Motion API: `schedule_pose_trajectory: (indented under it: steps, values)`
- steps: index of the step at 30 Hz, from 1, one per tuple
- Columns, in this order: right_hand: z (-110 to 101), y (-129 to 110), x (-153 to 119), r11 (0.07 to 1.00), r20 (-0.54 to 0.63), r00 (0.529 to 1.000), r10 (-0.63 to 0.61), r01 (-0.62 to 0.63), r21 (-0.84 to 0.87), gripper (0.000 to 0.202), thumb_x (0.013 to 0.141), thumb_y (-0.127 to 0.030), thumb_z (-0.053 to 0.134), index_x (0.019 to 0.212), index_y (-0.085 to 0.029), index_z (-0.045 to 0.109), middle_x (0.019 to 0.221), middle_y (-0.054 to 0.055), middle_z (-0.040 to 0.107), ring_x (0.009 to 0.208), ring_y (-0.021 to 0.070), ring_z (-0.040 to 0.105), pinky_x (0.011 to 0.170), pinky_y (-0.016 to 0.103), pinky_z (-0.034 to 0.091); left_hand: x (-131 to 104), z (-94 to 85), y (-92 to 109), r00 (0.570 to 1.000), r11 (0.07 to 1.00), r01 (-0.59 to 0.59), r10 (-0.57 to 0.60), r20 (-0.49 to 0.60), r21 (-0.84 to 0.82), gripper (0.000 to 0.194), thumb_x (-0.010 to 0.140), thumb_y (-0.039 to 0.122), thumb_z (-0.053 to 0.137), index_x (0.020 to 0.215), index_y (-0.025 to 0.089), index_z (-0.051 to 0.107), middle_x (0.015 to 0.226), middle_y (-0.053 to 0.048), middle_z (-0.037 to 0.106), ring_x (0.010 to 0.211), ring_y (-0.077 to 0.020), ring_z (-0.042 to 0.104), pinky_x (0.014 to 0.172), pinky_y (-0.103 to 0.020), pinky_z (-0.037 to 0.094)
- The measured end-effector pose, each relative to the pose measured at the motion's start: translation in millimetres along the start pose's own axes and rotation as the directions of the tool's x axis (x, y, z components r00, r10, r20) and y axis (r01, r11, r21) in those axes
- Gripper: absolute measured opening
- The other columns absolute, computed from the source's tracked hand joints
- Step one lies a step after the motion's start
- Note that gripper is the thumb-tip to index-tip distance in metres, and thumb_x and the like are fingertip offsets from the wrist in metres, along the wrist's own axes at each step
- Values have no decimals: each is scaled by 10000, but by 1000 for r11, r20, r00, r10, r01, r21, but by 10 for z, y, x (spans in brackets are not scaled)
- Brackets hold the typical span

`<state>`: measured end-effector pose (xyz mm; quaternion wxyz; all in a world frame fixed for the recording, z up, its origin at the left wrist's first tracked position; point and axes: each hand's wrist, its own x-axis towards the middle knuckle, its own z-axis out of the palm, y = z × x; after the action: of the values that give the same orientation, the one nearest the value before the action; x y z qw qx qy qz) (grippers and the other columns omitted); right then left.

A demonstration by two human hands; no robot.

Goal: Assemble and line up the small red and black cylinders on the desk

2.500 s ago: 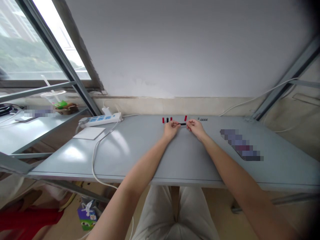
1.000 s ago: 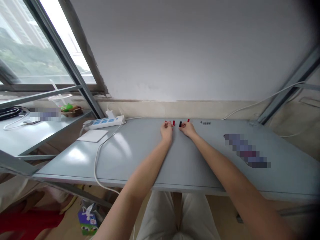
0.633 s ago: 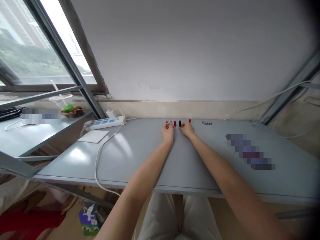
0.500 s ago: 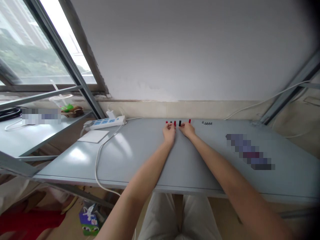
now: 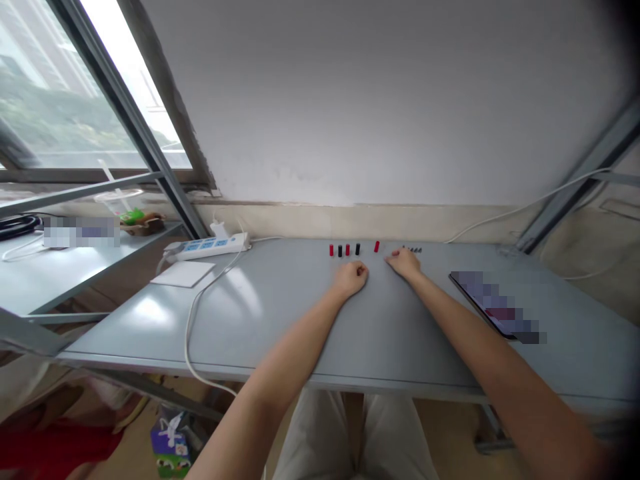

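Observation:
My left hand (image 5: 351, 277) rests on the grey tabletop with its fingers curled in; whatever they may hold is hidden. Just behind it stands a short row of small cylinders: a red cylinder (image 5: 331, 251), a black cylinder (image 5: 340, 251), a second red cylinder (image 5: 347, 250) and a second black cylinder (image 5: 357, 249). Apart from them, to the right, another red cylinder (image 5: 377, 247) tilts slightly. My right hand (image 5: 404, 261) is beside several small metal pieces (image 5: 419, 251), partly covering them. Its fingers look slightly apart, pointing left, with nothing visible between them.
A phone-like flat device (image 5: 480, 303), partly blurred out, lies at the right. On the left are a white power strip (image 5: 210, 247), a flat white square (image 5: 184, 273) and a white cable (image 5: 189, 327) hanging over the table's front edge. A wall borders the back.
My left hand has drawn back toward me from the cylinders, its fingers curling. My right hand has let go of the row and moved right to the metal pieces. The cylinders now stand uncovered.

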<state>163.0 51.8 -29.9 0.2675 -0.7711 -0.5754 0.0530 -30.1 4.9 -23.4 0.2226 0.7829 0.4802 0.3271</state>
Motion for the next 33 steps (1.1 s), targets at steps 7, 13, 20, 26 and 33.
schedule_pose_trajectory:
  steps: [7, 13, 20, 26, 33]
  values:
    - [105, -172, 117, 999, 24, 999, 45, -46, 30, 451, 627, -501, 676, 958, -193, 670, 977, 146, 659, 936, 269, 597, 802, 386, 422, -3, -4, -2, 999, 1000, -25, 25, 21, -3, 192, 764, 204, 465, 728, 160, 648, 646, -20, 614, 582, -120, 511, 580, -236, 401]
    - [177, -325, 89, 999, -26, 999, 30, -29, 18, 393, 679, -473, 641, 970, -211, 670, 995, 129, 664, 938, 263, 593, 817, 399, 402, 4, -3, -8, 998, 998, -57, 57, 13, 12, 183, 761, 186, 472, 708, 159, 645, 632, -23, 607, 562, -118, 492, 596, -247, 411]
    - [183, -312, 36, 999, -29, 1000, -2, 4, 41, 232, 762, -371, 575, 900, -213, 673, 944, 97, 677, 918, 232, 598, 823, 377, 389, 4, -14, -5, 999, 999, -50, 50, 16, 8, 176, 762, 186, 483, 723, 156, 652, 655, -31, 619, 579, -127, 500, 618, -259, 421]
    - [154, -239, -79, 994, -11, 997, -77, 78, 71, 180, 768, -320, 571, 868, -195, 653, 910, 88, 678, 869, 210, 603, 757, 319, 411, 6, -13, -4, 998, 998, -67, 66, 8, 22, 161, 752, 180, 495, 709, 167, 649, 650, -27, 613, 583, -133, 508, 638, -265, 429]
    - [-26, -232, -303, 962, 139, 955, -261, 246, 116, 114, 743, -278, 602, 764, -171, 635, 738, 45, 663, 673, 156, 581, 597, 239, 391, 0, 6, -13, 997, 998, -55, 56, -62, 14, 358, 762, 190, 521, 1117, 166, 563, 732, -34, 628, 662, -161, 557, 703, -286, 443]
